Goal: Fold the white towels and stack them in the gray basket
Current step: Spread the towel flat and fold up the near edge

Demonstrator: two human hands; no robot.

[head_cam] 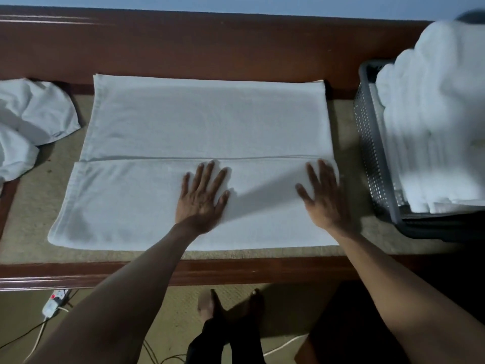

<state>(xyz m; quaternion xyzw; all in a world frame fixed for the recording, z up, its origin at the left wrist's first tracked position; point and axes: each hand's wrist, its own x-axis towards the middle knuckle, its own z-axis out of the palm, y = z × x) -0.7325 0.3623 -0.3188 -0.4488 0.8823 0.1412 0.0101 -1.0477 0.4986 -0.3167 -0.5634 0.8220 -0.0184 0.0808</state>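
Observation:
A white towel [204, 122] lies spread on the table, its near third folded over so that an edge runs across the middle. My left hand [203, 195] presses flat on the folded flap near its centre, fingers straight and spread. My right hand [321, 193] lies flat on the flap's right end, fingers spread. The gray basket [372, 153] stands at the right of the table with a tall pile of folded white towels [433, 127] in it. A crumpled white towel [31, 122] lies at the left edge.
The table has a brown wooden rim [236, 271] and an olive top. A wooden board [183, 48] runs along the back. Below the table I see feet [231, 306], a power strip [53, 302] and cables on the floor.

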